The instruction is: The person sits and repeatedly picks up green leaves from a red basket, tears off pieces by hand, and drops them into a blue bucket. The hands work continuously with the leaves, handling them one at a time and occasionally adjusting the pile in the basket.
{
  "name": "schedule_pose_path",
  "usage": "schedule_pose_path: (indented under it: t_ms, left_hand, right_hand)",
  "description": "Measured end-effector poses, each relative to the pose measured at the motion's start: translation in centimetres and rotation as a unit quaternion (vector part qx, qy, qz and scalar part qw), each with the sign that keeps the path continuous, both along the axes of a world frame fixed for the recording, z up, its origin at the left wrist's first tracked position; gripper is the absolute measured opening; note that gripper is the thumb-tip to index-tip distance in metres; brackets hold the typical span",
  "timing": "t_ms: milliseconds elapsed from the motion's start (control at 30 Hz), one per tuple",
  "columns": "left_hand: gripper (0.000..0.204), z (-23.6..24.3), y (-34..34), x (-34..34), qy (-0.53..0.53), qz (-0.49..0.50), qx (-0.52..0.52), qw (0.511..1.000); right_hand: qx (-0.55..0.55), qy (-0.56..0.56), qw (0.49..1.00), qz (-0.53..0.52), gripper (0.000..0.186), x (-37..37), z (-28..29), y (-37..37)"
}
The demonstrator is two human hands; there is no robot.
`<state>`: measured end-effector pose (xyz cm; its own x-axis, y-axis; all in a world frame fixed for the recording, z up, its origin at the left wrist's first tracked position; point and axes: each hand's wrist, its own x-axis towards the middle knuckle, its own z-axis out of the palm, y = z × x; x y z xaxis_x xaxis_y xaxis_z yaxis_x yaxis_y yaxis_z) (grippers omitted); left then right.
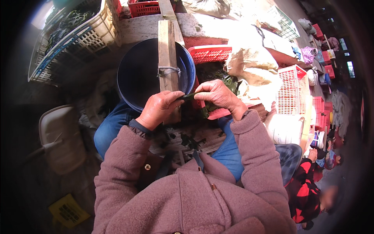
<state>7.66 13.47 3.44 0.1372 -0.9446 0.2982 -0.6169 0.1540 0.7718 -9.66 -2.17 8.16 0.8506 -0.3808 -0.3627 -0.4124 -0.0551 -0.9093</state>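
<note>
My left hand [159, 108] and my right hand [221, 96] meet in front of my chest, both closed in a pinch. Between their fingertips runs a short dark green strip [189, 96] that looks like seaweed. Just beyond my left hand an upright-looking wooden board [168, 58], tied with cord, crosses a round blue tub [191, 64]. Below and beyond my right hand, a red plastic basket [210, 53] holds dark green leafy pieces [213, 73]. Whether the strip is whole under my fingers is hidden.
A cream crate [104, 25] full of dark greens stands at far left. Pale sacks [249, 64] and a red crate [291, 84] lie to the right. A plastic chair [62, 136] is at left; another person [306, 191] sits at lower right.
</note>
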Motion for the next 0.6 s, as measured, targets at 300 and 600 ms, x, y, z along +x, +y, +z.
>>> schedule_pose_path:
  t_ms: [300,600]
  left_hand:
    - [0.012,-2.8,-0.4,3.5,0.116,0.229,0.018,0.966]
    - [0.015,-6.0,-3.5,4.7,0.500,0.235,0.072,0.830]
  right_hand:
    - [-0.098,-0.062,0.993,0.022,0.021,6.5,-3.0,-1.6]
    - [0.063,-0.101,0.981,-0.152,0.016,10.1,-9.4,-1.3]
